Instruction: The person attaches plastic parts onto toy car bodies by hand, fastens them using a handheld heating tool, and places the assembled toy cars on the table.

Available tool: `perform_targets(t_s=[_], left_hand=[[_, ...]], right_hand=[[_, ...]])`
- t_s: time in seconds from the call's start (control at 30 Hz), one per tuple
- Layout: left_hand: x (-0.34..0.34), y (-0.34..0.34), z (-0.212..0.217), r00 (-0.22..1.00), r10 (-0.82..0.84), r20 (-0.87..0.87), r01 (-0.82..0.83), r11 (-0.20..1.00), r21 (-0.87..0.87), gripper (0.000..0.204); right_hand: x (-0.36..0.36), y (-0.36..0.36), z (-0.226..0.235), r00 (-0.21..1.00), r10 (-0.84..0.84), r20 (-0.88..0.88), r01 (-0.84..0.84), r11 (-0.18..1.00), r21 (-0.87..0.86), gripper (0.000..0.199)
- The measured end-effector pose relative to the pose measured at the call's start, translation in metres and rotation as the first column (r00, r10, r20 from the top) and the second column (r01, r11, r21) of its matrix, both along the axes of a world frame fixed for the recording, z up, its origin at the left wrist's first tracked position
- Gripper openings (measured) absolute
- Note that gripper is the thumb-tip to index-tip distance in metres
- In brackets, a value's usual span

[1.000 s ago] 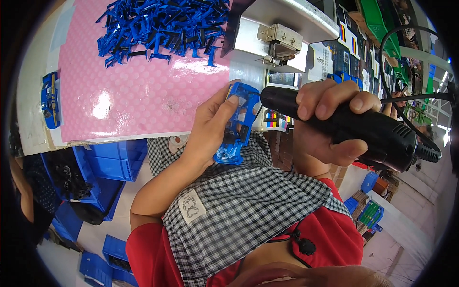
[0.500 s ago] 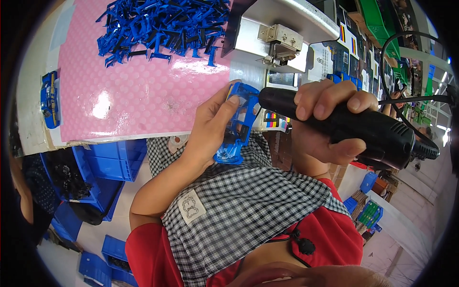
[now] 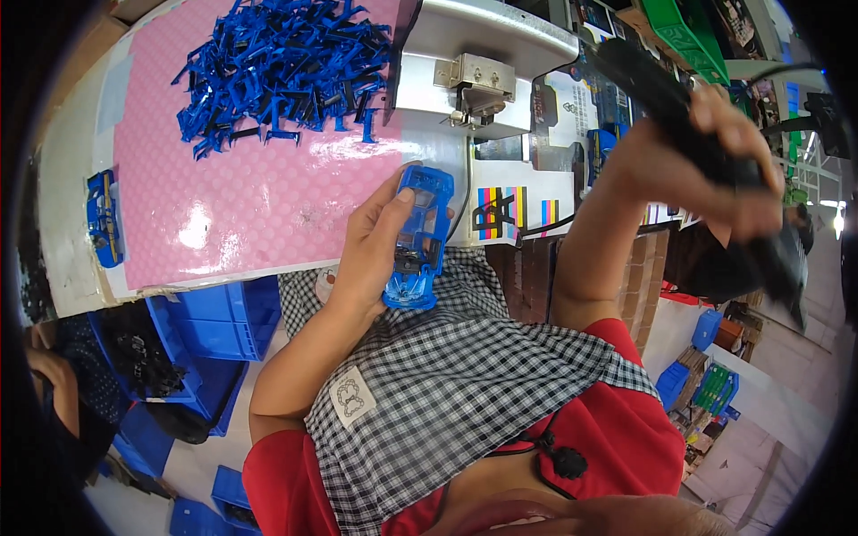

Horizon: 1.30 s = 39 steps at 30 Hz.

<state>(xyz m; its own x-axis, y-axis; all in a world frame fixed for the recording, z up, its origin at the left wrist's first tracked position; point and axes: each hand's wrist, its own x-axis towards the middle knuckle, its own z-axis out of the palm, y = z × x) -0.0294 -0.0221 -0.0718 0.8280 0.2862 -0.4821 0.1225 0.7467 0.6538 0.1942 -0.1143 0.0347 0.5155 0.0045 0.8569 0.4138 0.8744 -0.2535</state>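
Tool [image 3: 657, 96] has swung well clear of the shell [image 3: 427, 221] — right hand [image 3: 693, 174] wrapped round it, blurred. Left hand [image 3: 369, 234] grips the shell, thumb on top.

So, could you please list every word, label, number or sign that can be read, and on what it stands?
Apron patch: line-drawn figure, no readable words.
Green bin: pale marking, too blurred to read.
Striped sheet: dark print, not copied out.
White label: print too small to read.
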Motion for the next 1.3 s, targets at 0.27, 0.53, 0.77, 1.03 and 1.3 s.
perform_targets(t_s=[0.27, 0.53, 0.77, 1.03, 1.3], left_hand=[[-0.003, 0.004, -0.005, 1.000, -0.006, 0.015, 0.006, 1.000, -0.026, 0.037], [-0.004, 0.004, -0.011, 0.999, 0.038, 0.020, -0.037, 0.998, -0.055, 0.037], [-0.004, 0.005, -0.005, 0.998, 0.060, 0.021, -0.059, 0.998, -0.022, 0.039], [-0.005, 0.006, -0.007, 0.998, 0.066, 0.022, -0.065, 0.997, -0.036, 0.039], [-0.006, 0.007, -0.006, 0.999, 0.037, 0.025, -0.036, 0.998, -0.049, 0.038]], right_hand=[[-0.050, 0.023, -0.019, 0.989, 0.112, 0.095, -0.060, 0.900, -0.432, 0.051], [-0.047, 0.038, -0.015, 0.987, 0.088, -0.133, -0.147, 0.822, -0.550, 0.040], [-0.095, 0.024, -0.022, 0.994, 0.005, -0.112, -0.087, 0.671, -0.736, 0.049], [-0.101, 0.024, -0.035, 0.991, -0.028, -0.135, -0.082, 0.668, -0.739, 0.052], [-0.098, 0.022, -0.041, 0.990, -0.020, -0.137, -0.088, 0.674, -0.734, 0.048]])
